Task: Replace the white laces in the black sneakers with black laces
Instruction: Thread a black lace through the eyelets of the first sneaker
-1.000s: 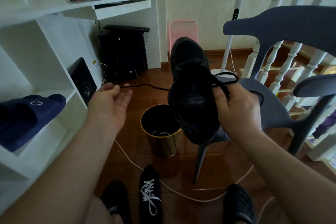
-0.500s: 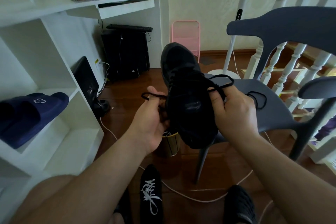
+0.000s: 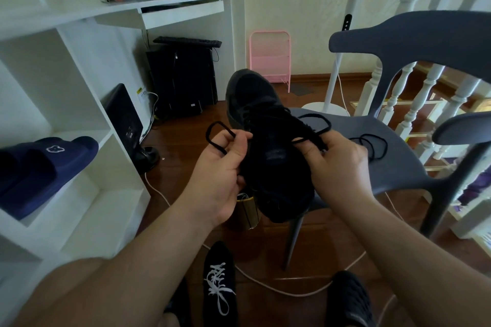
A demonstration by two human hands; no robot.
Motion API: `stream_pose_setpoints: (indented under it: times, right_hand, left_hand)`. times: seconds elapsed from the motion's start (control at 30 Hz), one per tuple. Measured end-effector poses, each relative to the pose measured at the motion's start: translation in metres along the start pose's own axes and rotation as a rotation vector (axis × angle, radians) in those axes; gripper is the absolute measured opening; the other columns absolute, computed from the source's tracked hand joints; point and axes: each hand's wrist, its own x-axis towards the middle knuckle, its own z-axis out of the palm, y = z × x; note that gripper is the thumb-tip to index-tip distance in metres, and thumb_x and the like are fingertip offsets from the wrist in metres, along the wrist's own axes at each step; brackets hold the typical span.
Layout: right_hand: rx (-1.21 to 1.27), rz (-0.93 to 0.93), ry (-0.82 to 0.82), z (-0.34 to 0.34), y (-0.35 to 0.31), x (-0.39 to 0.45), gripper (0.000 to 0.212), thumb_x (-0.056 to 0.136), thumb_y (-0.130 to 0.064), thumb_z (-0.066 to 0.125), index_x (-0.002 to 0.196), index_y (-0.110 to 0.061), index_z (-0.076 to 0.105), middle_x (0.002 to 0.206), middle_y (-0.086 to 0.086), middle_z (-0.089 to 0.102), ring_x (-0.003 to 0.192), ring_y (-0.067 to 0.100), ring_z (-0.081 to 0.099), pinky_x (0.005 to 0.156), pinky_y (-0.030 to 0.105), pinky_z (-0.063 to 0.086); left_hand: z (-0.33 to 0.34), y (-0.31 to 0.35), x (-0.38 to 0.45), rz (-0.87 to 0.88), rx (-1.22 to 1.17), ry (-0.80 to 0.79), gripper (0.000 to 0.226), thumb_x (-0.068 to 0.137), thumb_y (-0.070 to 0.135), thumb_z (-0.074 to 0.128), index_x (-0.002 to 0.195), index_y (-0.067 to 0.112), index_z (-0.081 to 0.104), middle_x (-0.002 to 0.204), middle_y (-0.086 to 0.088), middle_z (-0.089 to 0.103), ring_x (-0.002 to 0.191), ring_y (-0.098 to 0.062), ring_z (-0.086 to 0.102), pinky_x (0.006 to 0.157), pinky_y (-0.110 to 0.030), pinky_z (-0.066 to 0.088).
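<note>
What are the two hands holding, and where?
Left hand pinches a loop of the black lace; right hand pinches its other loop by the black sneaker.

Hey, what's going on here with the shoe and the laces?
A person is relacing a black sneaker held up in front of them over a grey chair. The left hand pinches a loop of black lace beside the shoe, and the right hand grips the other lace end at the eyelets. On the floor, another black sneaker with white laces has not been changed yet.
</note>
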Motion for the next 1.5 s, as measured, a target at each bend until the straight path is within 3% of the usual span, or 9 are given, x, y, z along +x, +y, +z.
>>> stream_pose_setpoints:
  times: [0.17,0.4,0.6,0.8,0.87,1.0,1.13,1.3,1.5]
  right_hand:
    - [0.082,0.048,-0.186,0.012,0.0,-0.007,0.007,0.096,-0.034,0.073,0.103,-0.035,0.071,0.081,-0.026,0.068,0.079,-0.011,0.065,0.06,0.007,0.052]
    - [0.1,0.165,-0.037,0.003,0.012,0.007,0.01,0.096,-0.033,0.065,0.097,-0.032,0.075,0.078,-0.019,0.071,0.074,0.0,0.065,0.059,0.028,0.052]
    - [0.119,0.129,0.014,-0.008,0.011,0.007,0.011,0.099,-0.031,0.064,0.098,-0.041,0.068,0.078,-0.025,0.069,0.079,-0.006,0.064,0.055,0.012,0.042]
    - [0.144,0.127,-0.001,-0.008,0.008,0.006,0.013,0.1,-0.037,0.064,0.107,-0.034,0.074,0.08,-0.021,0.071,0.079,-0.003,0.067,0.063,0.028,0.057]
    - [0.18,0.176,-0.016,-0.009,0.011,0.008,0.01,0.1,-0.04,0.064,0.098,-0.037,0.074,0.081,-0.02,0.073,0.079,-0.002,0.068,0.065,0.033,0.061]
    - [0.435,0.437,-0.116,-0.007,0.018,0.012,0.017,0.099,-0.033,0.07,0.084,-0.032,0.08,0.081,-0.003,0.079,0.081,0.022,0.077,0.08,0.055,0.065]
    - [0.562,0.528,-0.253,-0.002,0.021,0.01,0.018,0.099,-0.024,0.071,0.084,-0.026,0.082,0.085,0.006,0.08,0.084,0.025,0.079,0.085,0.052,0.065]
    - [0.537,0.453,-0.342,0.005,0.019,0.005,0.018,0.099,-0.022,0.072,0.085,-0.027,0.083,0.084,0.001,0.081,0.08,0.017,0.079,0.066,0.029,0.064]
    - [0.577,0.457,-0.382,0.006,0.017,0.003,0.009,0.097,-0.014,0.074,0.096,-0.02,0.08,0.085,0.004,0.081,0.079,0.02,0.08,0.064,0.025,0.062]
  left_hand:
    - [-0.004,0.001,0.005,-0.035,-0.098,0.148,0.03,0.108,0.04,0.049,0.095,0.027,0.072,0.072,0.01,0.07,0.054,-0.002,0.06,0.049,-0.018,0.048]
    - [-0.027,0.015,0.023,-0.083,-0.271,0.355,0.042,0.11,0.05,0.044,0.086,0.025,0.067,0.059,0.009,0.038,0.049,-0.007,0.041,0.057,-0.026,0.044]
    - [-0.069,0.038,0.036,-0.055,-0.291,0.7,0.029,0.111,0.048,0.048,0.093,0.027,0.058,0.054,0.011,0.033,0.043,-0.007,0.03,0.059,-0.025,0.032]
    - [-0.066,0.04,0.033,-0.216,-0.033,0.575,0.007,0.096,0.042,0.061,0.094,0.035,0.06,0.056,0.01,0.029,0.043,-0.009,0.025,0.049,-0.027,0.028]
    - [-0.075,0.046,0.035,-0.165,0.09,0.569,0.033,0.097,0.048,0.052,0.125,0.036,0.063,0.055,0.008,0.033,0.043,-0.01,0.028,0.045,-0.025,0.028]
    - [-0.091,0.05,0.031,0.094,0.827,0.435,0.043,0.104,0.042,0.04,0.138,0.065,0.053,0.086,0.0,0.072,0.062,-0.012,0.062,0.066,-0.035,0.055]
    - [-0.075,0.035,0.022,0.088,0.939,0.16,0.028,0.103,0.022,0.059,0.109,0.047,0.071,0.075,0.01,0.069,0.064,-0.006,0.06,0.062,-0.03,0.048]
    - [-0.06,0.036,0.013,-0.091,0.647,-0.312,0.085,0.089,-0.015,0.063,0.152,0.036,0.038,0.13,0.015,0.071,0.107,-0.019,0.073,0.085,-0.029,0.06]
    - [-0.065,0.035,0.017,-0.042,0.96,-0.182,0.033,0.115,0.03,0.038,0.139,0.028,0.062,0.097,0.007,0.079,0.076,-0.009,0.07,0.07,-0.028,0.053]
